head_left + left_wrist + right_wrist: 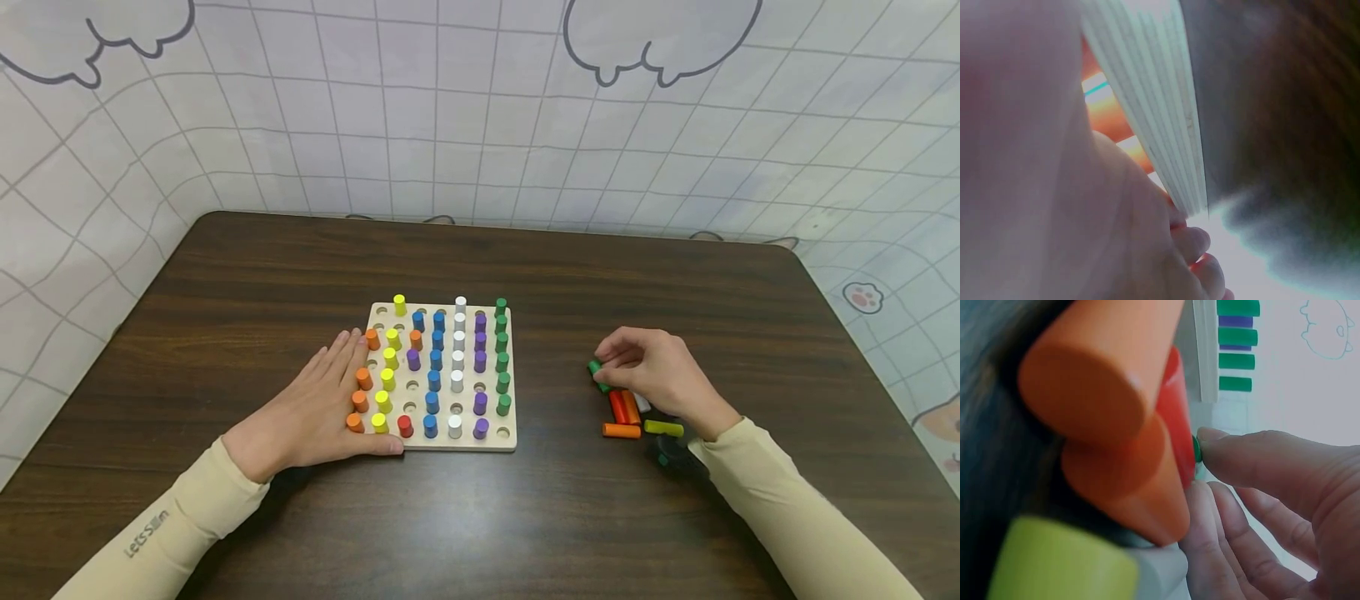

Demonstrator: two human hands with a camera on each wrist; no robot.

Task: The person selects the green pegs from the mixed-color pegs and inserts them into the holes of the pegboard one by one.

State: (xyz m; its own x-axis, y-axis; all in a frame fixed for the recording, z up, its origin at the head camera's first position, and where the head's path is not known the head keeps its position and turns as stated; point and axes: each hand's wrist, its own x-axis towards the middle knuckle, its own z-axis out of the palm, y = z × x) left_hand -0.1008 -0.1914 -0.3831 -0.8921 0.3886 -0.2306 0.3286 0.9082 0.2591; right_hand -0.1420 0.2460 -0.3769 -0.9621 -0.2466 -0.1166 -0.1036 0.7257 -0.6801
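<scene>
A pale wooden pegboard (442, 445) lies on the table, holding rows of coloured pegs. My left hand (318, 408) rests along its left side, fingers straight and thumb stretched along the near edge. In the left wrist view, the board's layered edge (1154, 106) runs beside that palm. To the right of the board, my right hand (660, 371) has curled fingers and thumb at a green peg (597, 375), pinching it among loose pegs. The right wrist view shows the thumb against the green peg (1197, 450); the rest of that peg is hidden behind a red peg (1176, 419).
Near my right hand lie two orange pegs, one nearest me (621, 431), a yellow-green peg (663, 428) and a partly covered white peg (642, 403). Several holes in the board are bare. A wall sheet (450, 108) with grid lines hangs behind the dark table (480, 525).
</scene>
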